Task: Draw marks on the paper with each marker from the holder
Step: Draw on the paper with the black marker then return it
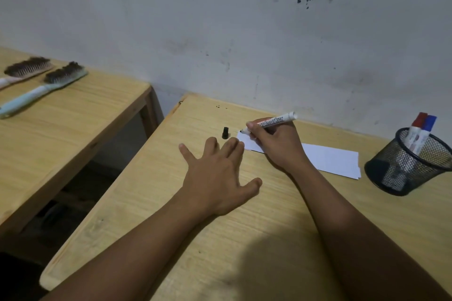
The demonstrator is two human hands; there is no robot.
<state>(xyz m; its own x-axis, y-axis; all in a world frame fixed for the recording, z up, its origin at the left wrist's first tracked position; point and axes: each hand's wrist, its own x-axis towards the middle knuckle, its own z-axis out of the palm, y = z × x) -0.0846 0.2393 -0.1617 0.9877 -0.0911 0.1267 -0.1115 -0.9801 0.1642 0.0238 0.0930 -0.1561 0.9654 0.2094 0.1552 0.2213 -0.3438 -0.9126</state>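
Observation:
My right hand grips an uncapped white board marker, its black tip touching the far left corner of the white paper. The marker's black cap stands on the wooden desk just left of the paper. Fingers spread, my left hand lies flat on the desk with its fingertips at the paper's left edge. A black mesh holder at the right holds a red-capped marker and a blue-capped marker.
A second wooden desk stands to the left across a dark gap, with two brushes on it. A stained white wall runs right behind the desks.

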